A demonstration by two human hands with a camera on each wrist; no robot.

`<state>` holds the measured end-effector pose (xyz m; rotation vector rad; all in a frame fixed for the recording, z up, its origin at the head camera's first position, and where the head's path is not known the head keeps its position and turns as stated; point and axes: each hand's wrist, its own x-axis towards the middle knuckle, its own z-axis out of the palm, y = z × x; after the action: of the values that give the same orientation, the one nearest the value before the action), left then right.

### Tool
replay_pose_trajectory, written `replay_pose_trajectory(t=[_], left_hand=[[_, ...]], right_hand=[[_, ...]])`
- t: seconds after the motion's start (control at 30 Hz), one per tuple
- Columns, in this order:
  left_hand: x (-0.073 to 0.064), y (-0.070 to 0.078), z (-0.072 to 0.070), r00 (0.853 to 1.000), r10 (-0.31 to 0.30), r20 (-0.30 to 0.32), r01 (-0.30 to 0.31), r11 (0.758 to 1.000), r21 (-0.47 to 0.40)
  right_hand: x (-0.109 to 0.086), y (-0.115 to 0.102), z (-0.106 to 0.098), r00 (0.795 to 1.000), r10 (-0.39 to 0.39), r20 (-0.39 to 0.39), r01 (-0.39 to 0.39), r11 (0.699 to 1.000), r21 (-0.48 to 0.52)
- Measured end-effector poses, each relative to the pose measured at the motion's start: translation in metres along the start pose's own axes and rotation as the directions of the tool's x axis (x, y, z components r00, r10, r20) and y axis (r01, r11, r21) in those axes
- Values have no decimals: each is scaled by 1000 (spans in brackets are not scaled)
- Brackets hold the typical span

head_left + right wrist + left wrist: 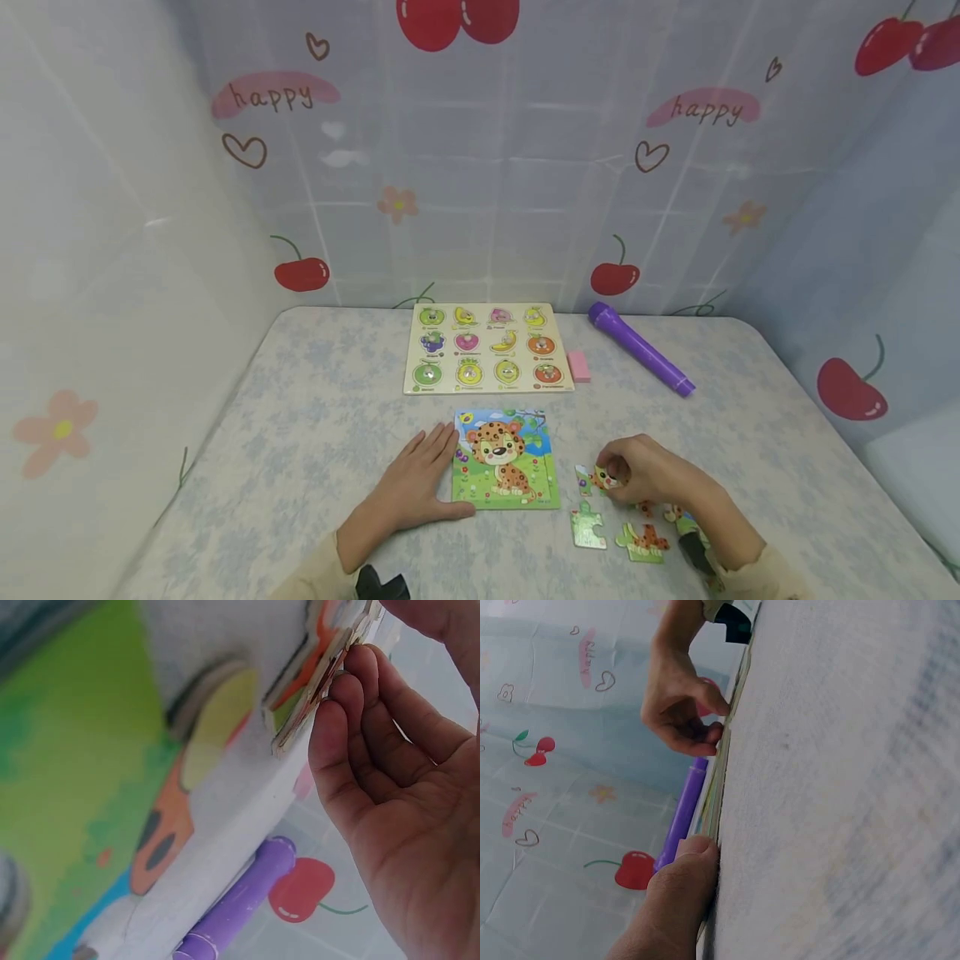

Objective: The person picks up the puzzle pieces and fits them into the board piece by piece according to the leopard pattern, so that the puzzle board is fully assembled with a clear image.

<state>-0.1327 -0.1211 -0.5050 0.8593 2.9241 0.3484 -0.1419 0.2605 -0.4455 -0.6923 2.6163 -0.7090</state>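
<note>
A square puzzle board (506, 460) with a picture of a cartoon leopard cub lies at the middle front of the table. My left hand (416, 483) rests flat at its left side, fingers spread along the edge and thumb by the lower corner. To the right, my right hand (648, 471) bends over loose jigsaw pieces, pinching a puzzle piece (604, 477) with part of the leopard's face between thumb and fingers. Its palm hides some pieces. Nearer the front lie a green puzzle piece (588, 527) and a spotted piece (643, 543). In the right wrist view, curled fingertips (330, 727) meet the pieces' edges.
Behind the board lies a fruit peg puzzle (487, 348), with a pink block (578, 367) at its right edge. A purple toy microphone (641, 348) lies at the back right. Patterned curtains hang behind and beside the table (300, 417). More puzzle pieces lie under my right forearm.
</note>
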Motion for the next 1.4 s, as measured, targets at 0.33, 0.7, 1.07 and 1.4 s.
replay_pose_trajectory(t=[0.33, 0.7, 1.07, 1.4], left_hand=[[0, 0, 0, 1000, 1, 7, -1, 1000, -14], [2, -1, -1, 1000, 2, -3, -2, 1000, -15], [1, -1, -1, 1000, 3, -2, -3, 1000, -25], [-1, 0, 0, 1000, 4, -15, -4, 1000, -19]], right_hand=[[-1, 5, 3, 999, -4, -54, 3, 1000, -31], [-2, 5, 3, 997, -15, -72, 14, 1000, -17], [-2, 4, 3, 999, 41, 8, -42, 996, 79], [-4, 2, 5, 1000, 28, -8, -28, 996, 82]])
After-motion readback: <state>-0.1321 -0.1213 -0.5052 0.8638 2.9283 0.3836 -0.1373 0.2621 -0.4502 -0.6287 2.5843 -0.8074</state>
